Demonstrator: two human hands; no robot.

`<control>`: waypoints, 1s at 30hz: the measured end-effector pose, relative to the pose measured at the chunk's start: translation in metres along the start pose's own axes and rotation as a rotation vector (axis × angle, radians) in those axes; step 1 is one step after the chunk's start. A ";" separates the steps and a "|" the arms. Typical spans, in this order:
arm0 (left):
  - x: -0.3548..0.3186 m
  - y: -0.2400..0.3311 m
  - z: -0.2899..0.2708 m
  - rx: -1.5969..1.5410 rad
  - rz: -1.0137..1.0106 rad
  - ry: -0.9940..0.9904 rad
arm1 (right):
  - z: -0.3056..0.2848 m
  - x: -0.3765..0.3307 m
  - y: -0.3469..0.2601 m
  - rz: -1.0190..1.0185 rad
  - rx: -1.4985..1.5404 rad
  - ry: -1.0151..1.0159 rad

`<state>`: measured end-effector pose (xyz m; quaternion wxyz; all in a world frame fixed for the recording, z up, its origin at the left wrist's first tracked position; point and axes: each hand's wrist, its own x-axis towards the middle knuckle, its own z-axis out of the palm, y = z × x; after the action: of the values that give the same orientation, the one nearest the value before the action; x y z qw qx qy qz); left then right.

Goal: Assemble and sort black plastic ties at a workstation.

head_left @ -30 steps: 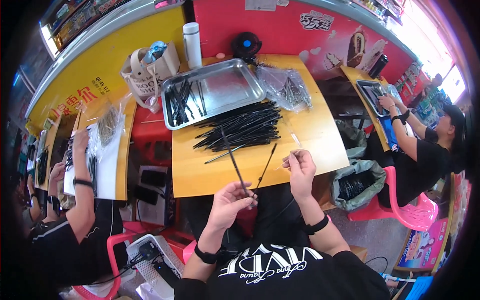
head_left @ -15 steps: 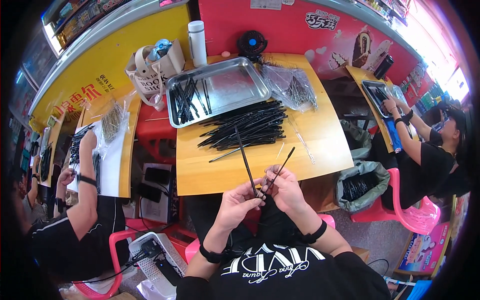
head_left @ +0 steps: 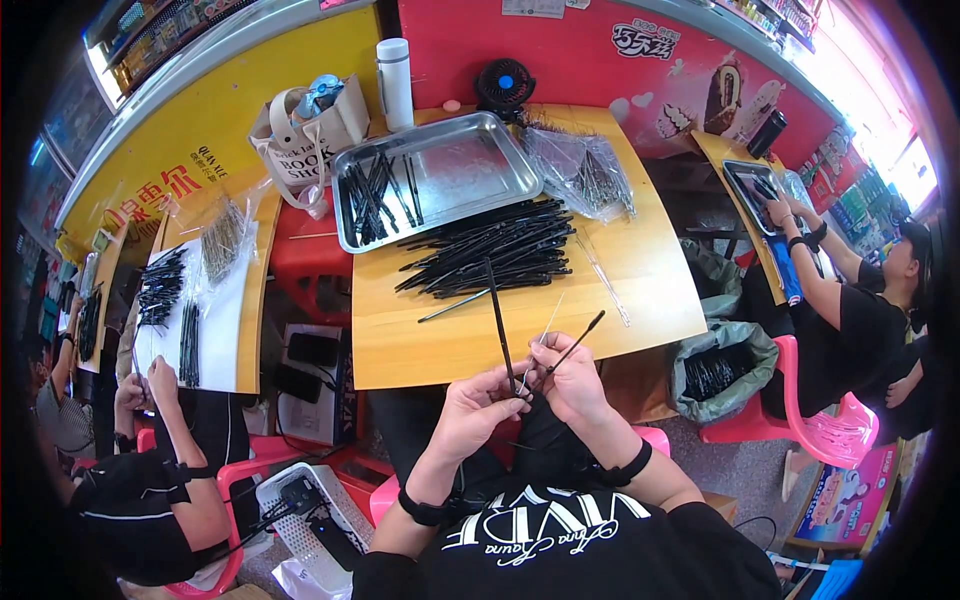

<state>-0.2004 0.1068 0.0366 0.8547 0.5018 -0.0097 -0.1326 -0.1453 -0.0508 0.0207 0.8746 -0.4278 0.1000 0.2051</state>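
From the left hand (head_left: 470, 408) and the right hand (head_left: 572, 382), close together, the bare wooden tabletop (head_left: 650, 295) offers passage at half past nine and at two. A heap of black sticks (head_left: 490, 250) blocks eleven to twelve; beyond it, the metal tray (head_left: 475, 165) raises its rim at eleven. A clear plastic bag (head_left: 575, 170) bars half past twelve; an open sack (head_left: 725, 372) crowds three.

Black sticks (head_left: 375, 203) show against a silver tray (head_left: 475, 160); nearer than the tray, a heap of sticks (head_left: 485, 260) is black too, on a honey-yellow table (head_left: 430, 350); nearer still, a black shirt (head_left: 650, 550) bears white lettering; behind the tray, a white bottle (head_left: 394, 90), a black fan (head_left: 505, 90) with a blue centre, and a red wall (head_left: 445, 60); left of it, a cream bag (head_left: 285, 152) with black lettering.
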 end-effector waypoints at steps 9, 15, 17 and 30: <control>0.000 -0.011 -0.007 0.203 0.153 0.090 | -0.009 0.000 -0.023 -0.190 -0.334 0.017; -0.004 0.003 -0.014 0.719 0.278 0.154 | -0.008 -0.008 -0.103 0.054 -0.278 -0.118; -0.006 0.004 -0.015 0.816 0.232 0.161 | -0.007 -0.012 -0.105 -0.002 -0.434 -0.096; 0.002 -0.008 -0.005 -0.094 -0.206 0.045 | 0.000 -0.027 -0.070 -0.487 -0.631 -0.090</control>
<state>-0.1990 0.1068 0.0264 0.8591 0.4625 0.0671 -0.2088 -0.1385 -0.0968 0.0797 0.7270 -0.6770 -0.1106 0.0310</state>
